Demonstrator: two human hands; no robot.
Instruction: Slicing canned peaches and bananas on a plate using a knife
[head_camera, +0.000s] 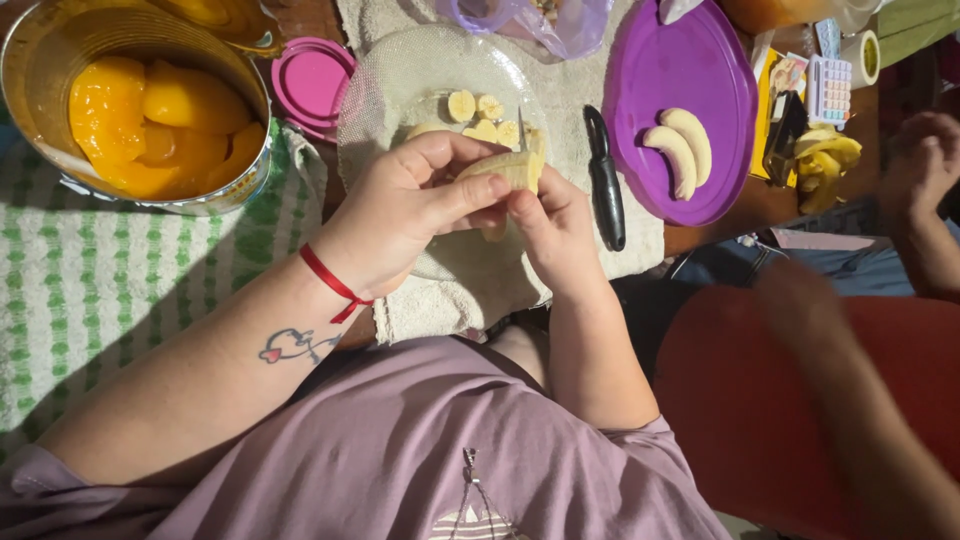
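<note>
A: Head view, entry one. The left hand (405, 205) is curled around a peeled banana (505, 168), thumb pressed along its side, fingers closed over the near end.

B: Noted. The right hand (550, 225) is closed too, gripping a small knife whose blade (521, 132) stands up just beside the banana's cut end. The handle is hidden in the fist.

A: Position of the banana: held in the air above a clear glass plate (400, 75), which sits on a cream towel (440, 300) on the tabletop.

B: Banana slices (485, 115) lie on the plate's far half, just beyond the hands.

A: Surroundings. Far left, a large open can of peach halves (150, 110) on a green-and-white checked cloth (90, 270). A pink lid (312, 80) lies between can and plate.

B: To the right, a black-handled knife (603, 180) rests on the towel; past it, a purple round board (680, 90) carries two peeled bananas (678, 145). Banana peels (825, 160) lie further right.

A: Another person's hand (925, 160) is at the right edge, well apart.
</note>
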